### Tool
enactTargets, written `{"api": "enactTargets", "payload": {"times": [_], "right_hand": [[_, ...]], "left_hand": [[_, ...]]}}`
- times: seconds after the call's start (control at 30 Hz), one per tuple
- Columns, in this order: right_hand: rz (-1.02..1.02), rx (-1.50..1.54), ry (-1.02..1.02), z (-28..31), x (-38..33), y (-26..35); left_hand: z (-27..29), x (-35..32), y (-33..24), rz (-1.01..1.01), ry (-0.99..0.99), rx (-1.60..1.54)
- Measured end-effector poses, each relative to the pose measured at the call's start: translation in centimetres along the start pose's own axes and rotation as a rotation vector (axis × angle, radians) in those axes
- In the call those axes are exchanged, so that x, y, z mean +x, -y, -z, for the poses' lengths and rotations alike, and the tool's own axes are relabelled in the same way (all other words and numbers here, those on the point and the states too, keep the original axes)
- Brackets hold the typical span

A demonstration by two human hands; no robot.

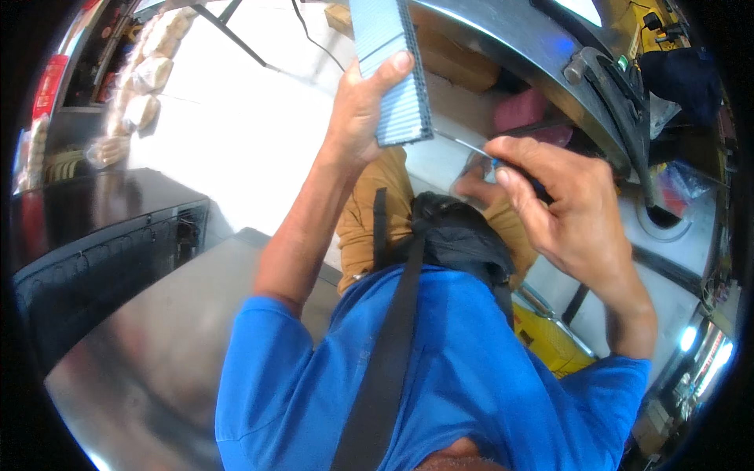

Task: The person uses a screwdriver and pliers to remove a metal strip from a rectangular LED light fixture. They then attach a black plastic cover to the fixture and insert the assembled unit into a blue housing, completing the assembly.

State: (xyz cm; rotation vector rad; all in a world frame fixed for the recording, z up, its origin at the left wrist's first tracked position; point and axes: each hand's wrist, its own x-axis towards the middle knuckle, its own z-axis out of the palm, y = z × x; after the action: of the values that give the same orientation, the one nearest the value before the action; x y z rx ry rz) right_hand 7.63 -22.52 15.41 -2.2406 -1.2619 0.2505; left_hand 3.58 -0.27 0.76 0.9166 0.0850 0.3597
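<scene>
A long, light blue ribbed block (397, 94) with dark, perforated-looking edges stands upright in front of me, its top end cut off by the frame edge. My left hand (357, 110) is closed around its lower part, the thumb lying across the ribbed face. In my right hand (569, 208) is a thin screwdriver (471, 147), its dark and blue handle mostly hidden by my fingers. The metal shaft points left toward the block's lower right corner. I cannot tell whether the tip touches it.
To the upper right curves a metal table (503, 47), with cardboard boxes (452, 59) beneath it. A grey metal surface (181, 314) and a black cabinet (102, 228) are at left. Wrapped bread-like packs (141, 111) line the far left. A yellow object (550, 341) is beside my right side.
</scene>
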Motion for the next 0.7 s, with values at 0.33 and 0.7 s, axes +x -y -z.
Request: {"api": "enactTargets", "payload": {"times": [0.33,0.7], "right_hand": [[0.039,-0.016,0.084,0.2,1.3,-0.4],[0.045,-0.099,0.287,0.9,2.2,-0.9]], "left_hand": [[-0.2,-0.7,-0.1,0.055,-0.024,0.064],[-0.4,-1.8,-1.4,0.136,-0.02,0.195]]}}
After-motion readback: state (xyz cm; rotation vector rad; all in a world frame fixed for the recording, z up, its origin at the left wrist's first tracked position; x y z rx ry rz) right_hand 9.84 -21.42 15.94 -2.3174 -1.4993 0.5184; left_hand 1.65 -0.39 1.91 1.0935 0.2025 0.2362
